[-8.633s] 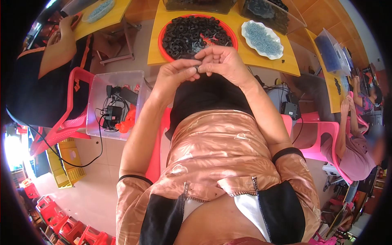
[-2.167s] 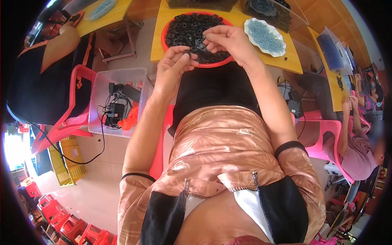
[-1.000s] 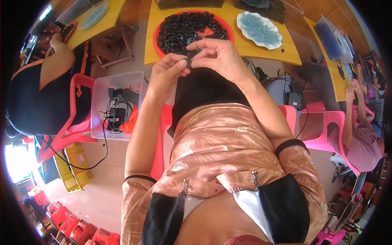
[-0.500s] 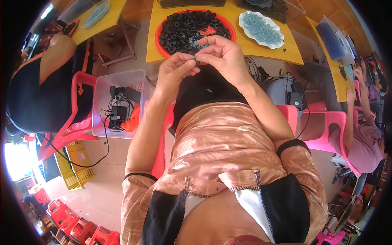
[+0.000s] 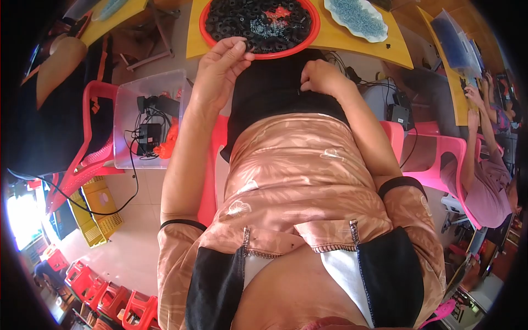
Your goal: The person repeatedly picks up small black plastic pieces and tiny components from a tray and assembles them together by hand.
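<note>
My left hand [image 5: 221, 66] is at the front left rim of a red basin [image 5: 315, 27]. Its thumb and fingers pinch a small black part [image 5: 248, 46], partly hidden by the fingertips. Many similar black parts [image 5: 228, 19] fill the basin, with small shiny clear pieces [image 5: 267, 27] and a bit of red among them. Over the dark cloth on my lap, my right hand [image 5: 328, 77] is closed with fingers curled down. Something tiny and dark shows at its fingertips, too small to name. The two hands are apart.
On the yellow table [image 5: 385, 54] a white scalloped dish [image 5: 379, 38] holds small bluish clear pieces. To the left stands a clear plastic bin [image 5: 124, 110] with black adapters and cables. Pink chairs [image 5: 429, 159] flank me. Other people sit at both sides.
My hands have separated: the right one dropped back toward my lap, while the left stays raised by the basin with the black part. The view tilted, shifting the basin upward.
</note>
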A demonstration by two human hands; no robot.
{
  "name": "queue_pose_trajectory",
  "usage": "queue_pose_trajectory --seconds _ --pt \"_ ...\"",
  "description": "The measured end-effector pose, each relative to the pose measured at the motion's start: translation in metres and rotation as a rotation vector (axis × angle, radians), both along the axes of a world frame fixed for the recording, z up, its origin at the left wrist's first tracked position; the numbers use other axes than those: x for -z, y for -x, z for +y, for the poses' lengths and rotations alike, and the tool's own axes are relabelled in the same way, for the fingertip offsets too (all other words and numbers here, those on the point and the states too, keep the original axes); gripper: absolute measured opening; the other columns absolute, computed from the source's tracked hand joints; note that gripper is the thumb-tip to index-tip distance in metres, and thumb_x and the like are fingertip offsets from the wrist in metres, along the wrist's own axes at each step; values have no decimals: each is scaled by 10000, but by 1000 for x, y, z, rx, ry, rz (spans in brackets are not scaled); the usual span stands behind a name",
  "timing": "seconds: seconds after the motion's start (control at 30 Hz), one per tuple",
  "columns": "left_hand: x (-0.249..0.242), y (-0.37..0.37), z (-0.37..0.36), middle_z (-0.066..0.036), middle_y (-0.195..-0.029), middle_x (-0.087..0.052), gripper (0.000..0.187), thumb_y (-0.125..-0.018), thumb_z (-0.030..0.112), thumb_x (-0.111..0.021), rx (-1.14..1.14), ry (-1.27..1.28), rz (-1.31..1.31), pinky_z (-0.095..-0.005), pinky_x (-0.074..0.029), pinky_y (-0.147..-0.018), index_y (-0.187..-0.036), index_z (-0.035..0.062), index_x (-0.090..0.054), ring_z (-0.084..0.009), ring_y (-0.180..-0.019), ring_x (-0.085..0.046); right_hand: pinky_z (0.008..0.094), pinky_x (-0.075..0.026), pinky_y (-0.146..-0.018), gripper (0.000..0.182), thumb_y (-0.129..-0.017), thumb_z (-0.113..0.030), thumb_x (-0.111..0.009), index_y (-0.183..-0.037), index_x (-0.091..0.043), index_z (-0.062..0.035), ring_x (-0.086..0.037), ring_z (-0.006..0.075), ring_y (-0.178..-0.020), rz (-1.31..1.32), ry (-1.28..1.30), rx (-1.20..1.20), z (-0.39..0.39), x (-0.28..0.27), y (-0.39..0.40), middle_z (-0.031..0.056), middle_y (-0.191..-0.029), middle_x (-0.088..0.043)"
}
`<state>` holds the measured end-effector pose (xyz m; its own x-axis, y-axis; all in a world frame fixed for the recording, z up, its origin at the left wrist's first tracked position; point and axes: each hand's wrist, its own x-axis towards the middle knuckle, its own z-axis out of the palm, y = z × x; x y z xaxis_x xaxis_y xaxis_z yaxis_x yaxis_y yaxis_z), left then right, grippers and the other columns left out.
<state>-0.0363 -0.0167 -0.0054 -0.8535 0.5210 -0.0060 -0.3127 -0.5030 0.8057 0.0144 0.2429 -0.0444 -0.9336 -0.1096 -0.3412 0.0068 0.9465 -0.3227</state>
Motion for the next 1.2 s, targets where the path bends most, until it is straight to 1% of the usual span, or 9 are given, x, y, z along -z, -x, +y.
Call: queue_pose_trajectory --seconds 0.13,0.33,0.57,0.63,0.73,0.83,0.93,1.07,1.2 --pt "-1 1 0 -59 -969 -654 161 -926 118 -582 12 2 -4 -209 -519 -782 -1064 35 -597 -99 -843 -625 391 -518 -758 234 -648 -255 -792 -837 -731 -130 -656 279 -890 -8 51 -75 4 13 6 80 -872 -701" --pt "0 2 1 -74 -977 -649 181 -928 111 -577 0 -19 -41 -207 -525 -776 -1085 21 -587 -105 -839 -627 385 -520 -767 195 -655 -246 -787 -824 -735 -163 -657 265 -895 -136 -51 -149 -9 4 7 53 -894 -702" --pt "1 3 0 -97 -1000 -637 239 -928 103 -575 -5 -33 -38 -204 -522 -758 -1141 -5 -572 -105 -835 -622 389 -517 -741 138 -706 -186 -706 -838 -735 -157 -654 278 -868 -171 -64 -279 -15 -8 1 80 -843 -697" --pt "2 3 1 -105 -1002 -635 256 -927 97 -576 13 -44 -37 -200 -516 -749 -1159 -11 -564 -104 -839 -619 405 -523 -778 151 -711 -167 -681 -851 -728 -136 -649 297 -932 -138 -91 -280 -19 2 0 111 -916 -695" --pt "1 4 -1 -109 -1016 -627 283 -933 98 -564 13 0 -56 -202 -516 -755 -1192 -14 -539 -103 -839 -616 402 -525 -780 180 -682 -156 -727 -848 -723 -86 -656 302 -916 -84 -96 -189 -23 -1 -4 149 -898 -691" --pt "0 4 -1 -95 -1016 -632 267 -926 98 -576 -13 22 -60 -208 -514 -788 -1171 -5 -555 -111 -855 -621 390 -519 -695 196 -657 -180 -769 -816 -720 -76 -665 291 -792 -51 19 -184 -7 -10 -4 129 -800 -690" --pt "-1 3 -2 -93 -1036 -627 272 -925 85 -572 -18 46 -54 -215 -508 -817 -1178 -13 -552 -113 -874 -617 320 -502 -535 206 -679 -108 -760 -832 -692 12 -633 179 -561 -120 235 58 17 -48 -13 104 -733 -678" --pt "-4 0 2 -107 -1060 -619 292 -928 74 -561 -16 103 -28 -217 -506 -819 -1202 -23 -535 -111 -874 -610 217 -442 -544 148 -755 -116 -711 -835 -686 6 -546 79 -558 12 609 75 30 -91 -24 27 -705 -643" --pt "-1 0 0 -96 -1052 -632 275 -921 74 -574 22 131 15 -225 -507 -816 -1182 -12 -556 -114 -874 -615 221 -451 -570 123 -822 -104 -688 -876 -693 6 -571 75 -602 318 788 72 -3 -118 -16 26 -720 -658"
